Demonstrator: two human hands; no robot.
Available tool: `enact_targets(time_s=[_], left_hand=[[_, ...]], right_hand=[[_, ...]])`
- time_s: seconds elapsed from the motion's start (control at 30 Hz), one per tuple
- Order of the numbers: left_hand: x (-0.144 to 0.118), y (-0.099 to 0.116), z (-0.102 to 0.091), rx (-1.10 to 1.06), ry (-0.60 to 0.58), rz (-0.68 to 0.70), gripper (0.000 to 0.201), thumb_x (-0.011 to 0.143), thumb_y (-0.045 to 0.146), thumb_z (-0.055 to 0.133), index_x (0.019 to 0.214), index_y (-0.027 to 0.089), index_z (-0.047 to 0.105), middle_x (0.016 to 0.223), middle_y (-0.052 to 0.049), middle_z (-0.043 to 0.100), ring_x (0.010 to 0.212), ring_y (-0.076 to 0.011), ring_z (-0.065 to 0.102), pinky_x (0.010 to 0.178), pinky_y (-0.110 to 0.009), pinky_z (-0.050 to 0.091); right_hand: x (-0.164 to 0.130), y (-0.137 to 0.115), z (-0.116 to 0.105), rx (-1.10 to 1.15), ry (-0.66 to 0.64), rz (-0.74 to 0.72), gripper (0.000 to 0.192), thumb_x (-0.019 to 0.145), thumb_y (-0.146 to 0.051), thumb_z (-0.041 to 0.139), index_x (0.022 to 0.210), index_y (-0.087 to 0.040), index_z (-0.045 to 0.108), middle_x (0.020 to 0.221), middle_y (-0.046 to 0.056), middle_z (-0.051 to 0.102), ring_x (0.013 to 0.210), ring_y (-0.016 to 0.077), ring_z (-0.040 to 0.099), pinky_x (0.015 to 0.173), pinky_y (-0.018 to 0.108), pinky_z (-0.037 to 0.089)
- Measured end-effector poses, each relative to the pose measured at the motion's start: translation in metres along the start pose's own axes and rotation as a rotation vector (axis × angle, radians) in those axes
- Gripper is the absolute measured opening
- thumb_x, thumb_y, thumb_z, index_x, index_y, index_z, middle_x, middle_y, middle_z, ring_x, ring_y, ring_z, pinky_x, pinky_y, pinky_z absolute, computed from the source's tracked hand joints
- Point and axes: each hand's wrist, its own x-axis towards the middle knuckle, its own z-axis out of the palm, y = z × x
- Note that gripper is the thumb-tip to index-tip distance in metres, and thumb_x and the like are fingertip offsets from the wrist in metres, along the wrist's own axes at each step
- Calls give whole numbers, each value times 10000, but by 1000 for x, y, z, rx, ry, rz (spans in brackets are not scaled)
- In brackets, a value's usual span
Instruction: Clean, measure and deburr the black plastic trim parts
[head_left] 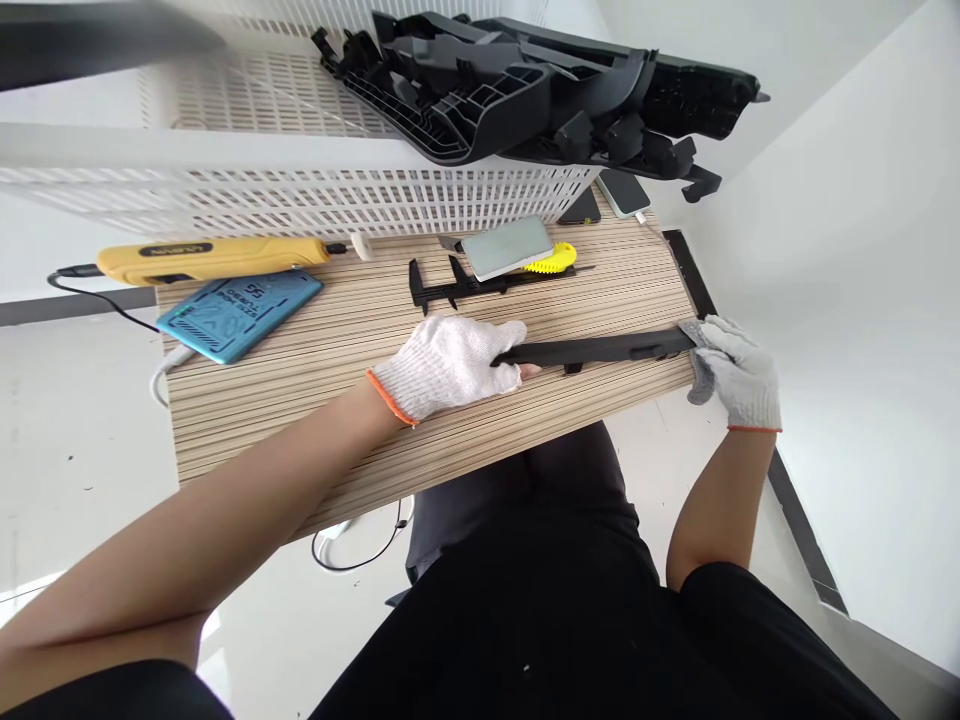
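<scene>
A long black plastic trim strip (600, 350) spans the space between my hands, low over the wooden table. My left hand (457, 365), in a white knit glove with an orange cuff, is closed around its left end; one bare fingertip shows. At the other end my gloved right hand (739, 375) pinches a grey cloth (701, 385) against the strip. Part of the cloth hangs below the fingers. Beyond the strip lie a black caliper (469, 287), a yellow-handled cutter (553, 258) and a pale flat device (508, 248) resting over them.
A white perforated basket (360, 200) stands at the back, with black plastic parts (525, 90) jutting over its right side. A yellow rotary tool (214, 260) and a blue box (240, 312) lie at the left of the table (262, 420). Two phones (622, 192) lie at the back right.
</scene>
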Motion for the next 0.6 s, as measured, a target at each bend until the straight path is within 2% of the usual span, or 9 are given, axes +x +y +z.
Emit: enact_targets(time_s=[0.1,0.17,0.27,0.33,0.43,0.6], left_hand=[[0,1,0,32,-14,-26,540,946,712,418,1055,254,682,645,-53,602,611,-248,557,571,-346,242],[1,3,-1,44,-26,-44,550,940,720,411,1073,260,681,655,-59,613,625,-264,580,570,-347,250],[1,6,-3,50,-37,-52,549,938,711,404,1083,259,679,659,-68,620,639,-282,599,569,-349,253],[1,8,-4,52,-35,-49,542,939,699,401,1082,257,680,656,-70,619,638,-285,601,571,-350,256],[2,10,-5,53,-44,-54,535,939,695,398,1078,259,676,659,-64,622,631,-277,595,572,-347,261],[1,10,-8,80,-86,-75,577,947,724,365,1086,253,668,678,-60,630,649,-270,602,571,-337,272]], right_hand=[[-5,-9,3,-167,-95,-128,410,856,-234,699,1234,-356,797,1418,-25,724,1475,284,548,1351,599,268],[-10,-13,5,-217,-110,-155,424,887,-257,670,1285,-356,773,1472,-33,691,1513,286,511,1366,602,199],[-20,-21,12,-253,-111,-161,431,945,-317,633,1363,-353,729,1535,-36,642,1558,280,457,1373,594,159],[-28,-30,22,-262,-108,-209,419,991,-353,605,1398,-357,706,1544,-35,632,1560,267,456,1375,592,154],[-41,-54,48,-265,-110,-335,403,1038,-372,573,1425,-364,685,1530,-31,644,1540,256,487,1380,588,161],[-62,-96,90,-344,-97,-503,417,1071,-368,521,1464,-332,656,1493,-9,674,1500,254,540,1350,587,280]])
